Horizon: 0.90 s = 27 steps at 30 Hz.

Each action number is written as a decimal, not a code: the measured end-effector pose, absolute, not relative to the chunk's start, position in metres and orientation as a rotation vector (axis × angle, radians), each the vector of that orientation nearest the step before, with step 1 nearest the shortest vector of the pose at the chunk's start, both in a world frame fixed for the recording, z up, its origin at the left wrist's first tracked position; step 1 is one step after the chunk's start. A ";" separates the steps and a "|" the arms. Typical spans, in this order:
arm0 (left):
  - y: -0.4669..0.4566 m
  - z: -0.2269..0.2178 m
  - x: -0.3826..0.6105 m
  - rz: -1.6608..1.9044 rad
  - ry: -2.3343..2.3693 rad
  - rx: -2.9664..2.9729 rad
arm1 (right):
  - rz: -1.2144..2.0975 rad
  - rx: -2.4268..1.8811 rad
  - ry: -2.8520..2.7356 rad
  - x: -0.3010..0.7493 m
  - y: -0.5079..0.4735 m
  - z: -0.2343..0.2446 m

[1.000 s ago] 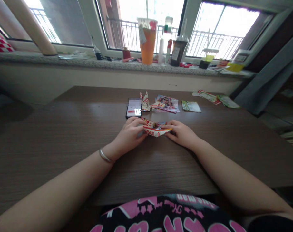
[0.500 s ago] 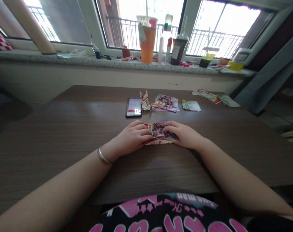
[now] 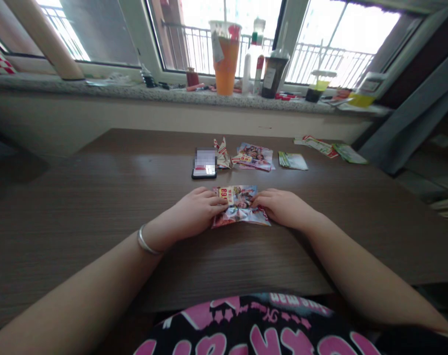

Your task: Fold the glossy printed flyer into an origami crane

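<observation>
A colourful printed paper sheet (image 3: 240,206), creased and partly unfolded, lies on the brown wooden table (image 3: 98,207) right in front of me. My left hand (image 3: 194,213), with a silver bangle on its wrist, pinches the sheet's left edge with curled fingers. My right hand (image 3: 283,207) grips the sheet's right edge the same way. Both hands rest on the table top.
A phone (image 3: 204,162) lies beyond the sheet, beside a folded paper figure (image 3: 223,155), more printed sheets (image 3: 255,157) and green leaflets (image 3: 293,160). The window sill (image 3: 135,92) holds an orange cup (image 3: 224,59), bottles and drink cups. A grey curtain (image 3: 412,118) hangs at right.
The paper was a folded, raised packet between my hands; it has been opened out and now lies flatter and wider on the table. My hands have moved slightly apart.
</observation>
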<state>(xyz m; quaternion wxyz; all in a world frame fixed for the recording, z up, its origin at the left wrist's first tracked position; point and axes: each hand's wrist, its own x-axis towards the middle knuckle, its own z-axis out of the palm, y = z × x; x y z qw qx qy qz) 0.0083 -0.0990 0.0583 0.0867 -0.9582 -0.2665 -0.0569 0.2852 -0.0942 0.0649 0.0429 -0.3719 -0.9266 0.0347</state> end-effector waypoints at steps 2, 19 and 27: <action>-0.098 0.059 0.008 -0.170 -0.796 -2.870 | 0.098 -1.187 -2.828 0.285 -0.095 0.066; -0.089 0.054 0.000 -0.294 -0.921 -2.938 | 0.192 -1.040 -2.744 0.294 -0.083 0.052; -0.085 0.046 -0.001 -0.434 -1.101 -2.816 | 0.278 -1.061 -2.469 0.294 -0.080 0.039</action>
